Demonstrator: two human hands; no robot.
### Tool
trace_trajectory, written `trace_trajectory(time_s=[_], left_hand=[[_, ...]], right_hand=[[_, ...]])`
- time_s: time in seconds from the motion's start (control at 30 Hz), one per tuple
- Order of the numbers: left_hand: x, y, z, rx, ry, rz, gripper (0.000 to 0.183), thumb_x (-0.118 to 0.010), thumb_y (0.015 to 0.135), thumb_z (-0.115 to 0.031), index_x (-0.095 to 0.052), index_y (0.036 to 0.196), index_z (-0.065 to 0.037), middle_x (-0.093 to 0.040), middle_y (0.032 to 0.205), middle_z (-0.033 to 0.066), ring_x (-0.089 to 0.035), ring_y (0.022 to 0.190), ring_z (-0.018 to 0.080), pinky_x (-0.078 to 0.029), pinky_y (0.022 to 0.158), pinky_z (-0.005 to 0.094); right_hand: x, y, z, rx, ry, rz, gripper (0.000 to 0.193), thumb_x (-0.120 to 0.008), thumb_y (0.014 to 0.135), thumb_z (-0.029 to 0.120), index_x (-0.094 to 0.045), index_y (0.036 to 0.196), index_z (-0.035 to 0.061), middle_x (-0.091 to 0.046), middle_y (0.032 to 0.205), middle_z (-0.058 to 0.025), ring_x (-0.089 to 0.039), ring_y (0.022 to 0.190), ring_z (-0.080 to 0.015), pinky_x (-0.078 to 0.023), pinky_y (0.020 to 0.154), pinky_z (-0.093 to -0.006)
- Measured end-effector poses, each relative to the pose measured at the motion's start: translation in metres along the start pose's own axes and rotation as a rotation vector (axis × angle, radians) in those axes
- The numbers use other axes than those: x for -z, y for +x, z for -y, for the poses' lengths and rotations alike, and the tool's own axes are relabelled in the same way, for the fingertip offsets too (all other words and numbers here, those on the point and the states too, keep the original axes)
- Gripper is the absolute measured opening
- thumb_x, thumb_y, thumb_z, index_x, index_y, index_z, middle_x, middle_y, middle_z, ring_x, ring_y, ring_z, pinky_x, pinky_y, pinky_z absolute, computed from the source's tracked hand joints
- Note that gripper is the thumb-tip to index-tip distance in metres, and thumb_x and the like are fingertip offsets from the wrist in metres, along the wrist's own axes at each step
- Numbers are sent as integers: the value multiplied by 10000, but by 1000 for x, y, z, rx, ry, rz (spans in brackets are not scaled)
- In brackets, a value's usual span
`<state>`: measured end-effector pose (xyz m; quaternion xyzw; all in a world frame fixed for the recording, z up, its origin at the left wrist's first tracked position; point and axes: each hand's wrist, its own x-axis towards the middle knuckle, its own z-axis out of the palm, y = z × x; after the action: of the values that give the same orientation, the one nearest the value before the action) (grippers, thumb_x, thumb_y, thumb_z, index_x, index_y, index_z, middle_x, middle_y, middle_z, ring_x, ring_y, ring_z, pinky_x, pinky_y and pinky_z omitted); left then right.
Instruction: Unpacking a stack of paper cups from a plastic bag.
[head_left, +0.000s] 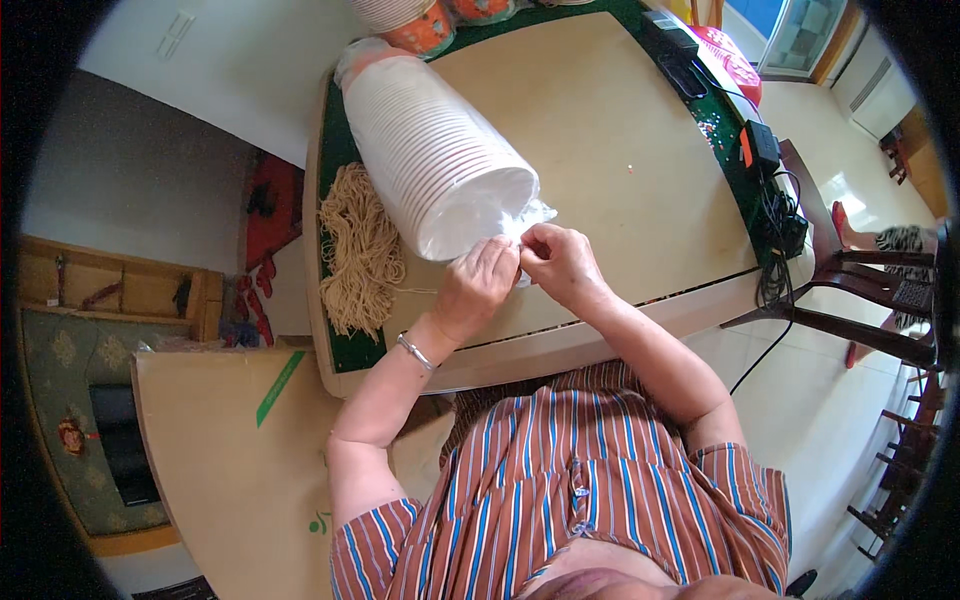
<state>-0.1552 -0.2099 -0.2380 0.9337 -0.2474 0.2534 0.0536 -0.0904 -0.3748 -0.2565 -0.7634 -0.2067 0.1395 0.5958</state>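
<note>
A long stack of white paper tubs (430, 150) lies on its side on the table, wrapped in a clear plastic bag (540, 212). The open end of the stack faces me, and the bag is bunched together in front of it. My left hand (474, 287) is closed on the gathered bag end. Close beside it, my right hand (566, 266) pinches at the same bunched plastic, its fingertips nearly meeting the left ones. Whether a string is also between the fingers is hidden. Left of the stack lies a bundle of beige string (358, 250), with a loose strand running toward my left wrist.
More wrapped tubs with orange patterns (425, 32) stand at the table's far edge. Black adapters and cables (762, 150) line its right side. A dark wooden chair (870, 270) with a person's leg near it stands right. A large cardboard sheet (220, 440) is at lower left.
</note>
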Motion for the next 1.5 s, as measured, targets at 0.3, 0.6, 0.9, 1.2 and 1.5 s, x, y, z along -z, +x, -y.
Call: trace_trajectory(time_s=[0.3, 0.6, 0.9, 1.2, 1.5], left_hand=[[-11, 2, -5, 557, -661, -118, 113, -688, 858, 49, -631, 925, -23, -691, 916, 107, -695, 787, 177, -577, 725, 290], [-7, 6, -3, 458, -453, -89, 125, -693, 871, 40, -631, 954, -30, -684, 912, 100, -695, 782, 200, -564, 707, 301], [-2, 10, -16, 402, -379, -109, 198, -701, 828, 58, -582, 950, -42, -643, 915, 123, -680, 809, 300, -561, 694, 387], [-13, 2, -18, 307, -323, -154, 252, -712, 799, 58, -569, 981, -41, -632, 922, 127, -662, 805, 320, -553, 691, 405], [-14, -4, -14, 157, -153, -142, 288, -732, 779, 45, -574, 1009, -27, -658, 989, 136, -682, 873, 323, -578, 725, 387]], right_hand=[[-7, 0, -21, -131, 415, 34, 129, -656, 877, 94, -703, 888, -25, -678, 712, -64, -623, 631, -87, -528, 574, -269], [-9, 1, -23, -151, 362, 32, 139, -671, 967, 111, -668, 991, -26, -670, 846, -24, -613, 717, -79, -541, 632, -247], [-7, -1, -15, -168, 513, 32, 123, -676, 961, 101, -637, 944, -15, -646, 812, -14, -612, 706, -82, -533, 626, -242], [-5, -1, -17, -292, 617, 78, 94, -656, 890, 70, -651, 906, -23, -632, 771, -20, -601, 654, -99, -506, 562, -258], [-9, -7, -19, -240, 625, 8, 97, -669, 887, 54, -650, 934, -29, -652, 802, -27, -606, 683, -101, -504, 603, -250]])
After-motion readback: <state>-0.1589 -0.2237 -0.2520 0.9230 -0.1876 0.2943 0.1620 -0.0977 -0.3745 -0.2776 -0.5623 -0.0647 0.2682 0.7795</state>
